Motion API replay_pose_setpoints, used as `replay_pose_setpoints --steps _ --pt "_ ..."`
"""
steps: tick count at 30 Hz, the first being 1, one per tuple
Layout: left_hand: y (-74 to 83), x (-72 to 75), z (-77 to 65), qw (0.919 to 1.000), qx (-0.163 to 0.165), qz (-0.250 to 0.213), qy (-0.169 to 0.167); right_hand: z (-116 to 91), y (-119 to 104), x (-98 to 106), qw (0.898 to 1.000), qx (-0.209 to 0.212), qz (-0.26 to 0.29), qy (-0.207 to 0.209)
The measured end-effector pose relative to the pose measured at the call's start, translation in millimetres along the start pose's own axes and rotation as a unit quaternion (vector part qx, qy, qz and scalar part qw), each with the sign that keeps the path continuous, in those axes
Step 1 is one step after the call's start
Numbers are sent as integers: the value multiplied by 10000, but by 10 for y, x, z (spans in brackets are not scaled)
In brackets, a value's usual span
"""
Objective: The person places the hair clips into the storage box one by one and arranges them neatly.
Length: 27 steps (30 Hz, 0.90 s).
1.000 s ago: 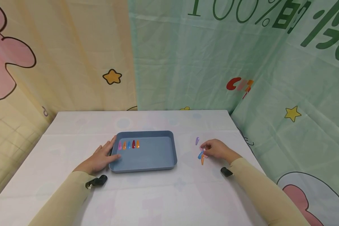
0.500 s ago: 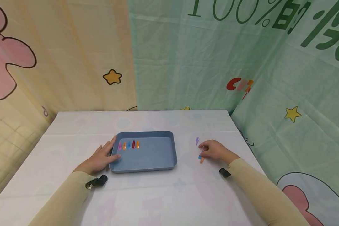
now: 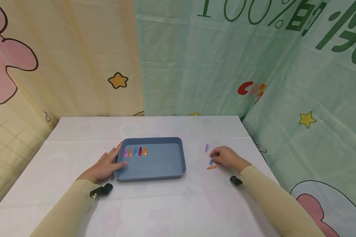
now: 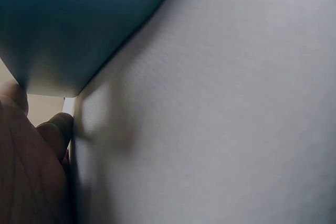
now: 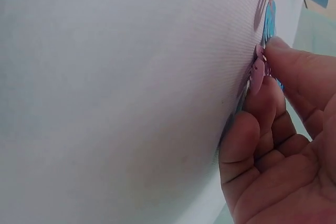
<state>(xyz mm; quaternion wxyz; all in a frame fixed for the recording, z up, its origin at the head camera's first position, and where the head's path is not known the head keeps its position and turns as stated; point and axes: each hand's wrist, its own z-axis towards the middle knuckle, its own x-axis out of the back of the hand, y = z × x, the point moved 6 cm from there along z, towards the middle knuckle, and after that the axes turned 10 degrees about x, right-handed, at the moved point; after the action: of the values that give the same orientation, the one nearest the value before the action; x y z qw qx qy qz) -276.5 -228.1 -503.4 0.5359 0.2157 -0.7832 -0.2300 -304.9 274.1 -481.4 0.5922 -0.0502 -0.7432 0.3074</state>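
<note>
— Head view?
— Blue tray (image 3: 163, 161), holding five snap hair clips (image 3: 135, 151) in a row; left hand (image 3: 105, 166), fingers extended, on its edge.
— Left wrist?
— Tray's outer wall (image 4: 79, 24), close.
— Right wrist?
— Pink snap clip (image 5: 257, 72), mostly hidden from head view, pinched by right hand (image 5: 283, 129); blue clip (image 5: 270, 19) beside.

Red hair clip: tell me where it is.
In the head view, the red hair clip lies in the left half of the tray, between a blue clip on its left and an orange clip on its right.
</note>
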Motion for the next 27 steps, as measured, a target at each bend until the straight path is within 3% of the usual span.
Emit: replay_pose_setpoints --steps 20,27 --pt "13 15 -16 9998 -102 -132 -48 68 -49 0 9992 147 289 253" --pt "11 16 -21 9998 -98 -131 -73 70 -131 36 9962 188 699 477"
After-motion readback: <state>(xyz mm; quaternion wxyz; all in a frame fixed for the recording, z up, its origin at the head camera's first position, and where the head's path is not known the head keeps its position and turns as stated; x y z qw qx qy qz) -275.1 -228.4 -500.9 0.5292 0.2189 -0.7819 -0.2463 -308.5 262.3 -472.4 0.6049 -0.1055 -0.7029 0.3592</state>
